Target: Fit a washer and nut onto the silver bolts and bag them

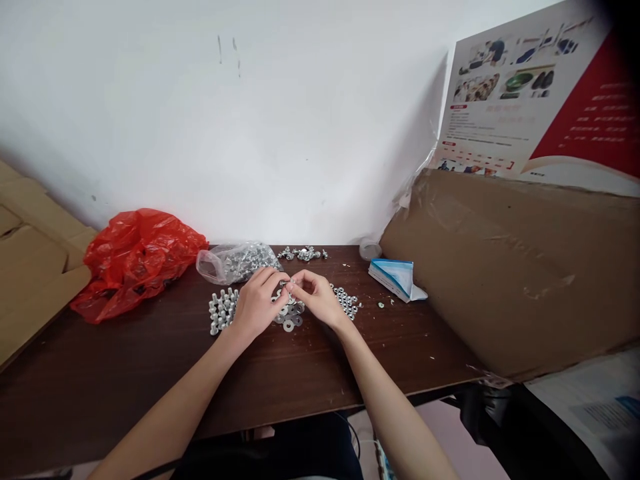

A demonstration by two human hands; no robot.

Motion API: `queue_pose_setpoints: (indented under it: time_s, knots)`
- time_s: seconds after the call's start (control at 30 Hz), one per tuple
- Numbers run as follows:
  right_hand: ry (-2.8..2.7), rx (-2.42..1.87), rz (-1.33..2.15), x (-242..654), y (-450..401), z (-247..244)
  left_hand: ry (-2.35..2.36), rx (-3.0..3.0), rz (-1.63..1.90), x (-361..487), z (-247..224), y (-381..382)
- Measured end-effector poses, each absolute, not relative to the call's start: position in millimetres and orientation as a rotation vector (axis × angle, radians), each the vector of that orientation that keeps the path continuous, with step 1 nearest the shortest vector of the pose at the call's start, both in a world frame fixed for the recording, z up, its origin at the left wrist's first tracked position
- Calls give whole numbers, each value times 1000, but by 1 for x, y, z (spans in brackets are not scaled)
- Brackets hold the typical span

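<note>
My left hand (259, 301) and my right hand (318, 298) meet fingertip to fingertip above the dark table (280, 380). Between them is a small metal bolt (283, 283), pinched by my left fingers. The fingers of my right hand close at its end on a small piece too tiny to make out. Flat washers (289, 325) lie loosely piled beneath my hands. Upright bolts (218, 311) stand in rows beside my left hand. Small nuts (347, 301) are spread beside my right hand, which partly hides them.
Behind my hands lie a clear bag of metal parts (245, 260) and a group of bolts (306, 253). A red plastic bag (140, 260) is at the left, near cardboard (35, 247). To the right are a blue-white packet (395, 277), a clear round container (370, 250) and a large box (520, 267).
</note>
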State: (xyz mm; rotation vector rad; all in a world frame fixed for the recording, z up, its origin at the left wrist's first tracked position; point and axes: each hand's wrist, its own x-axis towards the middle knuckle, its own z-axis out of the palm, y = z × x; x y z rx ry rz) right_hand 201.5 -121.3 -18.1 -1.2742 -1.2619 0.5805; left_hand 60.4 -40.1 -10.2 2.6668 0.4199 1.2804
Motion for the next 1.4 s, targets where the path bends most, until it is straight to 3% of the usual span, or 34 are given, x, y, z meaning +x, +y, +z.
queue_pose_setpoints:
  time_s: [0.27,0.5,0.7,1.03,1.4]
  knots:
    - [-1176,-1255,664,202,-121,-21,376,2646,1292,61,-10,-37]
    - [-1175,-1118,615,200,-121,-18,451,2627,1248,60,-11,-36]
    - [-1207,-1315,541,201,-120,-20,449,2689,1205,60,-11,-38]
    - [-1282,-1079,415,197,-124,-13,432,2610,1133,61,-11,-35]
    - [-1059,-1102,409,181,-114,-19,380,2782,1107,63,-12,-41]
